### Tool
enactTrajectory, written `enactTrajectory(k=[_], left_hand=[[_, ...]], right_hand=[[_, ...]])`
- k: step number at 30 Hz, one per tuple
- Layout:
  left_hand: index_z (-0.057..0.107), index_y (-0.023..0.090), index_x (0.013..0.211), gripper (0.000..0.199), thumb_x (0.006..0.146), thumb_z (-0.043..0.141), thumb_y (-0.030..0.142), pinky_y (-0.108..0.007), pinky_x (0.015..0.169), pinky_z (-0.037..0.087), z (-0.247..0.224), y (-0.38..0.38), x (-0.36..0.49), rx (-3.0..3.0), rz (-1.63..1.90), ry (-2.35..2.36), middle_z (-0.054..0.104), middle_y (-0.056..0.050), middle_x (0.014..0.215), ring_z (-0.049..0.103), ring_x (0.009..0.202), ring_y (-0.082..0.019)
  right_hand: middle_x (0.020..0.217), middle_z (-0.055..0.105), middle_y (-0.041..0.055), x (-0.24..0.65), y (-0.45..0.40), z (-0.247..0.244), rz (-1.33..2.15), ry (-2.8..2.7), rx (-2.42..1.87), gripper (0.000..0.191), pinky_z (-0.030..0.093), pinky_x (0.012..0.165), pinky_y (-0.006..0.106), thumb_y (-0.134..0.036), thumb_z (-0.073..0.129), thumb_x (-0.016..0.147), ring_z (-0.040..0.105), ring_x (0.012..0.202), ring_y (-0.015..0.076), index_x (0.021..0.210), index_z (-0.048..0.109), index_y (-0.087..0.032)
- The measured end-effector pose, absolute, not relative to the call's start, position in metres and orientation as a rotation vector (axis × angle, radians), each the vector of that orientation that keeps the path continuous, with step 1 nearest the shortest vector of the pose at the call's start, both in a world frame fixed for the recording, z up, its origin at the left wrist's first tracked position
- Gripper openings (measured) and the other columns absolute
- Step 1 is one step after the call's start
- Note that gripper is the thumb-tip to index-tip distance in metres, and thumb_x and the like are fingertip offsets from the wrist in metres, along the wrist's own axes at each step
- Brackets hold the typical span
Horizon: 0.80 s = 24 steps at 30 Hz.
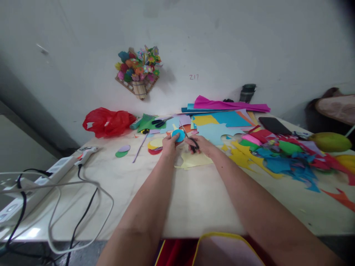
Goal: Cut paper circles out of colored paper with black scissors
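Observation:
My left hand is closed on a blue paper circle, its thumb on the face of the disc. In my right hand is a pair of black-handled scissors, the blades pointing up and left just beside the circle's right edge. Below the hands lies a pale yellow paper offcut. Left of my left hand is a small pile of yellow and red paper circles. Further left, a lilac circle overlaps a green circle.
Coloured paper scraps cover the table's right side, near a dark phone and a mango. Coloured sheets, another pair of scissors and a red plastic bag lie behind. A power strip with cables is at left.

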<state>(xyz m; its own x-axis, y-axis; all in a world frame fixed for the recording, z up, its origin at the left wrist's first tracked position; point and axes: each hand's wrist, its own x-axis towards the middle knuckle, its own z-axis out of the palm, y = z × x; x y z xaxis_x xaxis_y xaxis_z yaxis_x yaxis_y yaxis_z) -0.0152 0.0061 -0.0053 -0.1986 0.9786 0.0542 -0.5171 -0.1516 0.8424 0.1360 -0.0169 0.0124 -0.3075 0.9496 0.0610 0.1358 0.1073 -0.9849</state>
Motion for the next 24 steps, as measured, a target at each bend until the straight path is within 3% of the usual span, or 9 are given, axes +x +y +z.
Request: enactTrajectory(k=[9,24], left_hand=[[0.065,0.014,0.072,0.032,0.052,0.086,0.027,-0.034,0.072,0.056,-0.0056,0.0064,-0.0152,0.764,1.631,0.861,0.067,-0.002,0.065,0.067,0.069,-0.018],[0.065,0.013,0.071,0.029,0.053,0.085,0.023,-0.033,0.07,0.057,-0.0046,0.0041,-0.0146,0.726,1.628,0.859,0.066,-0.003,0.066,0.066,0.066,-0.017]], right_hand=[[0.054,0.06,-0.001,0.1359,-0.0149,0.0085,1.323,-1.583,-1.088,0.029,0.028,0.03,0.017,-0.041,0.072,0.077,0.055,0.039,0.0093,0.07,0.057,-0.017],[0.054,0.058,-0.002,0.1364,-0.0145,0.0068,1.298,-1.62,-1.081,0.03,0.028,0.031,0.017,-0.042,0.071,0.077,0.052,0.039,0.0083,0.069,0.056,-0.017]])
